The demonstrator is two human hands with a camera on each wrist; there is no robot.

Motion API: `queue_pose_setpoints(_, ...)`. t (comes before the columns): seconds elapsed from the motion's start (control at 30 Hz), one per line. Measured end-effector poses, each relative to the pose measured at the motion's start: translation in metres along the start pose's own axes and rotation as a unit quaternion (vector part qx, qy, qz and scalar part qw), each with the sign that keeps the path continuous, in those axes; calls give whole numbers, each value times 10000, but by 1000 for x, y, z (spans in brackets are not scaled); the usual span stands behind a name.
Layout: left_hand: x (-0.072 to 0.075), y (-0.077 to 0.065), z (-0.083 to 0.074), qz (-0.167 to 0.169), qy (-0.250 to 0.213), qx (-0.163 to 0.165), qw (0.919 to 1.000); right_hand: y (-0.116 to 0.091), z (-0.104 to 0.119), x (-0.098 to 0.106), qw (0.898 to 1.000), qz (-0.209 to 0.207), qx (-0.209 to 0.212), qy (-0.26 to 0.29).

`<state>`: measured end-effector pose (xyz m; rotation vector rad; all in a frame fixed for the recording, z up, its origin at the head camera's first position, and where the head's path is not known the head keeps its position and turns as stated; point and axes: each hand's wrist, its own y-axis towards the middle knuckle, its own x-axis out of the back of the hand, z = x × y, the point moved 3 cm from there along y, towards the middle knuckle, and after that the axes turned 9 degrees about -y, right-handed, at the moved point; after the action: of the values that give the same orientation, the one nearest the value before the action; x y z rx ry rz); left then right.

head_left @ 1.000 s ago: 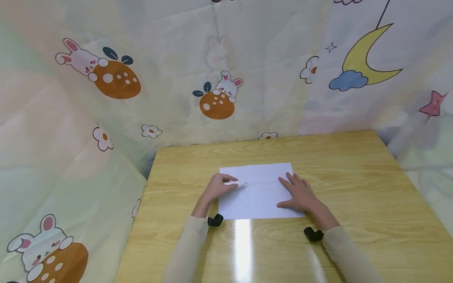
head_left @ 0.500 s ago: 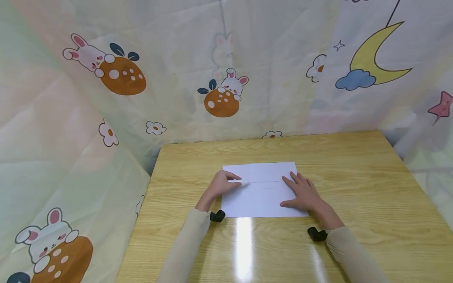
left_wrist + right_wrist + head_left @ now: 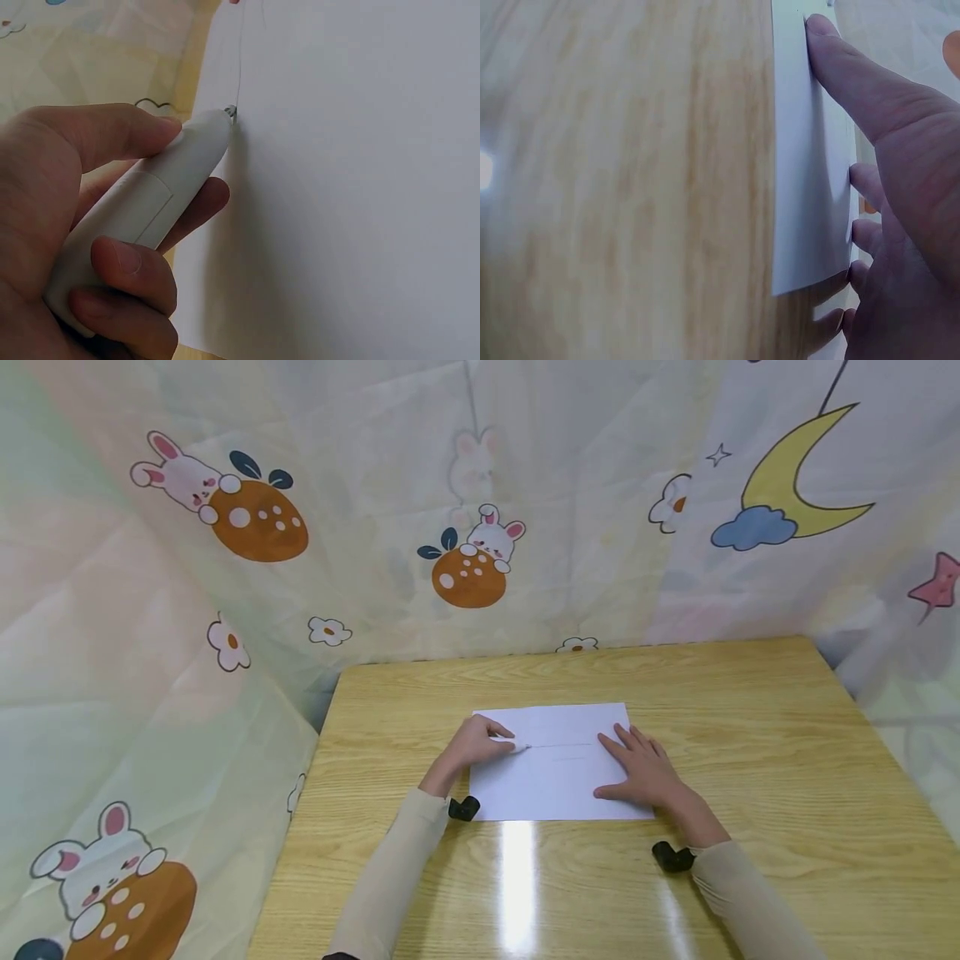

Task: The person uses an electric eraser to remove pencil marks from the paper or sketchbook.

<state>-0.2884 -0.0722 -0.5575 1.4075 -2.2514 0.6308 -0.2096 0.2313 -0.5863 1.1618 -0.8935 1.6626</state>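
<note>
A sheet of white paper (image 3: 558, 793) lies flat on the wooden table, with a thin long line and a shorter, fainter one across it. In my left hand (image 3: 474, 742), thumb and fingers curl round a thick white pen-shaped tool (image 3: 150, 187); its exact kind cannot be told. The tool slants, and its small metal tip (image 3: 231, 112) meets the paper at the left end of the long line. My right hand (image 3: 643, 770) rests on the paper's right edge, fingers spread. In the right wrist view its thumb (image 3: 847, 67) lies on the sheet near the front edge.
Pale wood table (image 3: 750, 735) extends on all sides of the sheet. A patterned cloth (image 3: 360, 510) with rabbits and a moon hangs behind it and at both sides. A black wrist camera (image 3: 464, 808) sits on the left wrist, another (image 3: 672, 857) on the right.
The head view has shifted slightly. My left wrist has moved a little forward and the hand has tilted over the tool, whose tip stays nearly in place. The right hand stays put on the paper.
</note>
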Motion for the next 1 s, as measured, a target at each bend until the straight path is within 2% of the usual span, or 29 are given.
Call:
queue_pose_setpoints(0.37,-1,1,-5,71,413,-14,9991,0,2,1,10000,59,-33,6)
queue_pose_setpoints(0.57,-1,1,-7,101,391,85,9991,-1,1,3,10000,73,-30,22)
queue_pose_setpoints(0.8,-2,4,-10,69,503,-74,9987,-1,-2,2,10000,65,-40,46)
queue_pose_setpoints(1.0,-2,3,-5,24,392,25,9992,-2,-1,1,9999,82,-51,69)
